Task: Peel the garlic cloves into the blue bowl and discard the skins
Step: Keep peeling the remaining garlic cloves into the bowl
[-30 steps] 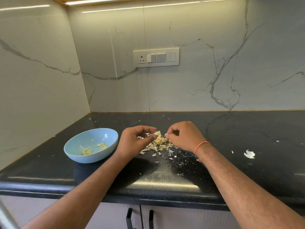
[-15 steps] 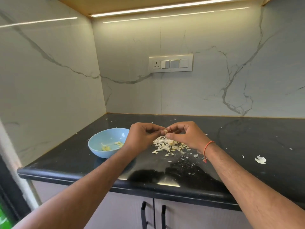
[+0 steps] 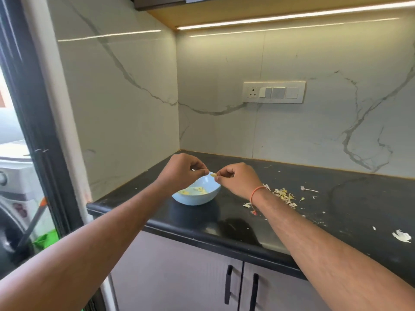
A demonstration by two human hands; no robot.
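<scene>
Blue bowl point(image 3: 197, 196) now under both hands | right hand point(image 3: 238, 179) pinches clove point(image 3: 213, 175) | left hand point(image 3: 182, 170) pinches skin

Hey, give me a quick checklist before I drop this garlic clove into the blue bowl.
1. Garlic clove pinched by right hand: ok.
2. Clove above blue bowl: ok.
3. Clove fully peeled: cannot tell, too small.
4. Left hand grip holding loose skin: cannot tell.
5. Bowl well back from counter edge: ok.
6. Skin pile discarded: not ok, on the counter.
</scene>
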